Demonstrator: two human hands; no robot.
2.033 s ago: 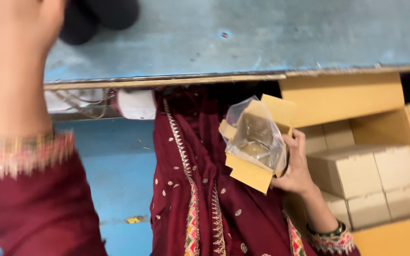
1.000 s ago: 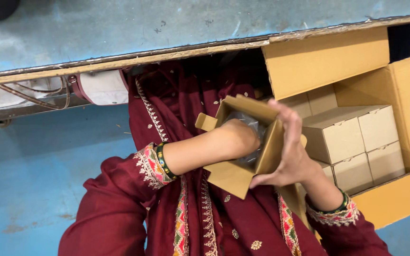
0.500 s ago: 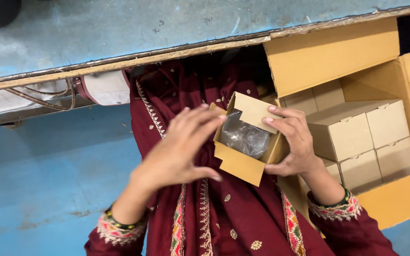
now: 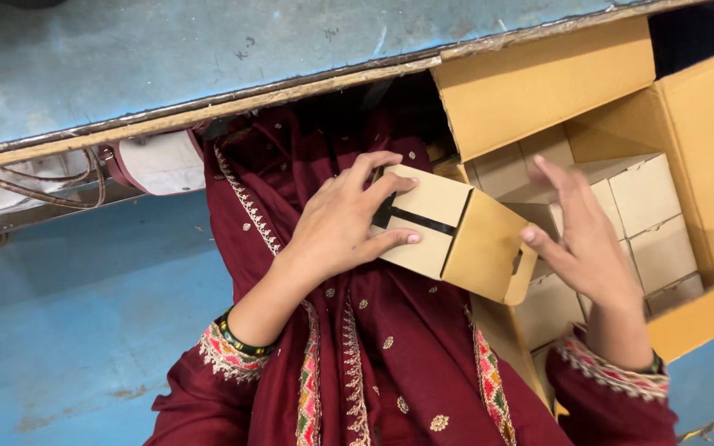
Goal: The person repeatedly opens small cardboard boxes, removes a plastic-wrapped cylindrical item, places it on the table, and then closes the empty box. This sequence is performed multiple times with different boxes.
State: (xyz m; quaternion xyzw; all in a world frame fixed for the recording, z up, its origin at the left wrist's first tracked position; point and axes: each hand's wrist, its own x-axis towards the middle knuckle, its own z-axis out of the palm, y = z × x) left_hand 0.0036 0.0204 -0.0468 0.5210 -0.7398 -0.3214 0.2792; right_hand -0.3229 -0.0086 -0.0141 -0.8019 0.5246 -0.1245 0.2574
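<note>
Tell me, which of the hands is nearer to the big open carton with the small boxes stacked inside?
Right. The right hand hovers open over the big carton, above its stacked small boxes. The left hand grips a small cardboard box over the lap, left of it.

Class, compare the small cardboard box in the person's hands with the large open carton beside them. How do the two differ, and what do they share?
The small cardboard box is held above the lap, gripped by the left hand with the right hand at its end; the large carton rests beside the person. The small box has its flaps folded shut; the carton stands open, holding stacked small boxes. Both are plain brown cardboard.
</note>
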